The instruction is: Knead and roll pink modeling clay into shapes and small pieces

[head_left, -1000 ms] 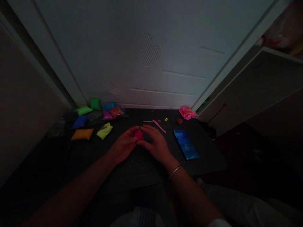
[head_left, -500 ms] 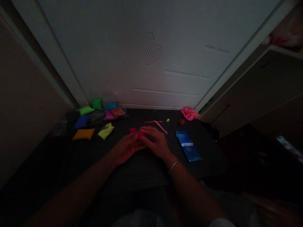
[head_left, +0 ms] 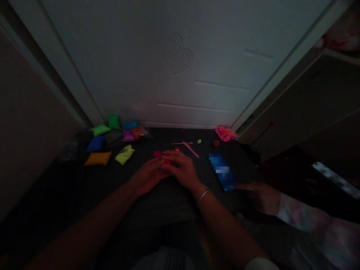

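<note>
In dim light, my left hand (head_left: 147, 174) and my right hand (head_left: 181, 169) meet over the middle of a dark table (head_left: 168, 202). Between their fingertips sits a small lump of pink clay (head_left: 168, 162), pinched from both sides. A second small pink clay piece (head_left: 156, 153) lies on the table just beyond my left fingers. A silver bangle (head_left: 203, 195) is on my right wrist.
Several coloured clay packets (head_left: 112, 137) lie at the back left. Thin pink sticks (head_left: 188, 147), a yellow bit (head_left: 199, 141) and a pink clay flower (head_left: 225, 134) sit at the back. A phone (head_left: 222, 171) lies to the right; another person's hand (head_left: 260, 195) reaches toward it.
Another person's hand and patterned sleeve have come in from the right toward the phone. A small pink piece now lies apart from the lump. My hands stay together, shifted slightly.
</note>
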### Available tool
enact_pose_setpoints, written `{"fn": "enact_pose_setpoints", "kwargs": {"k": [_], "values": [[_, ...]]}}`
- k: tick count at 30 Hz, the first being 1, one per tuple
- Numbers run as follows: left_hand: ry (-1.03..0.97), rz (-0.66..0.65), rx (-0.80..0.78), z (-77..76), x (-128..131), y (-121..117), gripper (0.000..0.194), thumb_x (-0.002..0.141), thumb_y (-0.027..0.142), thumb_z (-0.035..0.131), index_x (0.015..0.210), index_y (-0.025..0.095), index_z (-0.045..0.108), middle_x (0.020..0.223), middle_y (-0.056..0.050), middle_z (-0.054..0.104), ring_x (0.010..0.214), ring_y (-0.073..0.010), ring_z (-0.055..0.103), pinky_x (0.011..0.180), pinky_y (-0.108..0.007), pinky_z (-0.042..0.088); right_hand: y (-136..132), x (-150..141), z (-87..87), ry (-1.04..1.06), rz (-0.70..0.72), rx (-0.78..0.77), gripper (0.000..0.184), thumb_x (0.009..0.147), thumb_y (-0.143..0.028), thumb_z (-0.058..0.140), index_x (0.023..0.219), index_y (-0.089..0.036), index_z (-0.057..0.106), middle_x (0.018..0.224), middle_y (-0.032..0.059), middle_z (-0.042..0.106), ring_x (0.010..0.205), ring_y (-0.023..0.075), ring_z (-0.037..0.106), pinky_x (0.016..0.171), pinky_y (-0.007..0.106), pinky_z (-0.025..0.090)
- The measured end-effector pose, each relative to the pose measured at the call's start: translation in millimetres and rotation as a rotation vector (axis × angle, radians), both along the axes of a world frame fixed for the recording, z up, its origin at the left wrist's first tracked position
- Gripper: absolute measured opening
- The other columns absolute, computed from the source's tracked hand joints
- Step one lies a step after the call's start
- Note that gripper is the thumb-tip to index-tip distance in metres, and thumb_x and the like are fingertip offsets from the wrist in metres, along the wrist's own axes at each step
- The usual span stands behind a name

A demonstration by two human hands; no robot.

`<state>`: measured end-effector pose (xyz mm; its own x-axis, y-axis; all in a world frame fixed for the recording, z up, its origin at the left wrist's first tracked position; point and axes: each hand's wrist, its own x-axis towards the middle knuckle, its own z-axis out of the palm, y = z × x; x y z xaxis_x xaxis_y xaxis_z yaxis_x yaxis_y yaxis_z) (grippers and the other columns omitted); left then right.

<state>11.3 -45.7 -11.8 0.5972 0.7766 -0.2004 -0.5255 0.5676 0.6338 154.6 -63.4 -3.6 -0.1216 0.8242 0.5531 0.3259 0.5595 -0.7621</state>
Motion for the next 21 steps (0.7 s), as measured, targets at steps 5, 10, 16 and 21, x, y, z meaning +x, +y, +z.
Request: {"fn": "enact_pose_setpoints", "kwargs": {"k": [5,10,16,21], "values": [[0.005,-0.015,0.006,0.1,0.7,0.1,0.013,0.076,0.016,0.059,0.087,0.012,0.064,0.085,-0.006,0.068,0.079,-0.0147,0.063,0.08,-0.03,0.049,1.3,-0.2,-2.9,0.026,0.0,0.014,0.022,0.073,-0.022,0.064,0.094,-0.03,0.066,0.102,-0.0003,0.066,0.102,0.0158,0.056,0.095,0.037,0.04],[-0.017,0.002,-0.012,1.0,2.4,0.9,0.011,0.077,0.015,0.057,0.084,0.013,0.064,0.084,-0.005,0.068,0.078,-0.0133,0.063,0.08,-0.029,0.049,-0.3,-2.0,-2.7,0.009,-0.013,-0.036,0.024,0.075,-0.023,0.063,0.097,-0.032,0.065,0.105,-0.0016,0.065,0.101,0.015,0.057,0.093,0.035,0.041],[0.006,0.077,-0.053,-1.5,0.6,3.8,0.009,0.078,0.014,0.055,0.082,0.013,0.063,0.081,-0.003,0.067,0.074,-0.0124,0.063,0.078,-0.028,0.05,-0.5,-0.6,-1.2,-0.01,-0.072,-0.058,0.037,0.073,-0.027,0.064,0.109,-0.028,0.059,0.108,0.0024,0.063,0.101,0.0154,0.056,0.092,0.033,0.042],[-0.009,0.05,-0.03,0.8,0.8,2.7,0.008,0.077,0.014,0.056,0.082,0.013,0.063,0.081,-0.003,0.067,0.075,-0.012,0.063,0.078,-0.027,0.05,0.1,-0.9,-1.2,-0.014,-0.035,-0.051,0.03,0.073,-0.027,0.064,0.103,-0.029,0.062,0.106,0.0015,0.064,0.101,0.0152,0.057,0.091,0.033,0.042]]}}
